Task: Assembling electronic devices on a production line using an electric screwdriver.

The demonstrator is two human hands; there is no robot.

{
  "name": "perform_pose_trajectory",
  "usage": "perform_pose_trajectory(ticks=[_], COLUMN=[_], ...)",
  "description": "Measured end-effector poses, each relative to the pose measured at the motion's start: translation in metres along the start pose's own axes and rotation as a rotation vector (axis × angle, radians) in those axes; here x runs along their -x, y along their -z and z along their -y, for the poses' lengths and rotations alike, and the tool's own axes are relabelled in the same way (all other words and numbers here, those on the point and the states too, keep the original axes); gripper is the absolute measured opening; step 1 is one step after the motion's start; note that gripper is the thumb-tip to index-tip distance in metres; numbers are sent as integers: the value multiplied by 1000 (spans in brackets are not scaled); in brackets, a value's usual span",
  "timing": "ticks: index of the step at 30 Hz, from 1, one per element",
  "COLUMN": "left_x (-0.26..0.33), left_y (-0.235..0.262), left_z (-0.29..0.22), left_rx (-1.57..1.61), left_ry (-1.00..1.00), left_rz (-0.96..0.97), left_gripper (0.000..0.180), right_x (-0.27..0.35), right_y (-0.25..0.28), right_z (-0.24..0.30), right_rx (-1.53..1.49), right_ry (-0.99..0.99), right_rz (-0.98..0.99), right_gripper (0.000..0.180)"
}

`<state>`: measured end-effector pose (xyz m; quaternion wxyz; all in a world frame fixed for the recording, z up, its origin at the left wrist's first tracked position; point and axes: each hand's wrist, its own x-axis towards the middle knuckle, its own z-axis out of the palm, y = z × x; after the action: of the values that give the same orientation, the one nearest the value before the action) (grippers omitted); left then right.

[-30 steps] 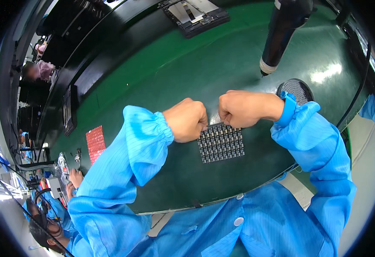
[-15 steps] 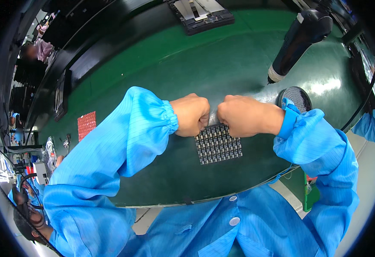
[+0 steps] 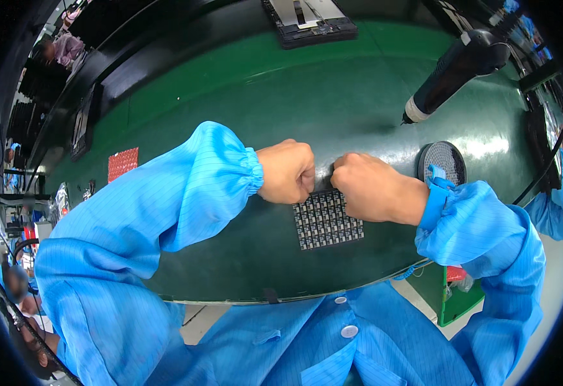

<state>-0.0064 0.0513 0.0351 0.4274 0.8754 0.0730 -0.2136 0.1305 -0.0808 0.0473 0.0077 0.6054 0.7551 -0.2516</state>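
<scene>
A dark square sheet (image 3: 328, 225) covered with rows of small black, white and tan parts lies on the green bench mat in front of me. My left hand (image 3: 288, 172) is closed at the sheet's upper left corner, fingers curled inward. Over the upper right part of the sheet my right hand (image 3: 378, 190) is closed too, knuckles up and lower than the left. A narrow gap parts the two fists, with a greyish sheen in it. Both sets of fingertips are hidden, so what they pinch does not show.
A black electric screwdriver (image 3: 452, 77) hangs at the upper right. Below it, a round dark dish (image 3: 442, 162) of small pieces sits by my right cuff. Red bubble wrap (image 3: 123, 165) lies left; an opened flat device (image 3: 310, 24) lies at the back. A green bin (image 3: 465, 305) stands below the bench edge.
My right hand has moved slightly down toward me over the sheet. The left hand stays at the sheet's corner. The whole view has shifted a little.
</scene>
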Motion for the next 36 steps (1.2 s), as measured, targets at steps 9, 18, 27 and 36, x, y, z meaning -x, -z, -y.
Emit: perform_pose_trajectory(ticks=[9,18,27,36], left_x=[2,5,3,14], left_y=[-10,-1,-16,-45], left_z=[0,-7,-8,-19], left_rx=[53,-16,-7,-280], left_ry=[29,30,57,14], left_rz=[-104,-50,-56,-347], left_gripper=[8,12,20,13], right_x=[2,-3,-2,19], right_y=[-11,17,-1,-23], right_z=[2,-15,-13,0], right_rx=[26,-244,-211,64], right_ry=[-10,-47,-24,128], right_rz=[-81,181,53,-247], right_gripper=[18,10,10,16])
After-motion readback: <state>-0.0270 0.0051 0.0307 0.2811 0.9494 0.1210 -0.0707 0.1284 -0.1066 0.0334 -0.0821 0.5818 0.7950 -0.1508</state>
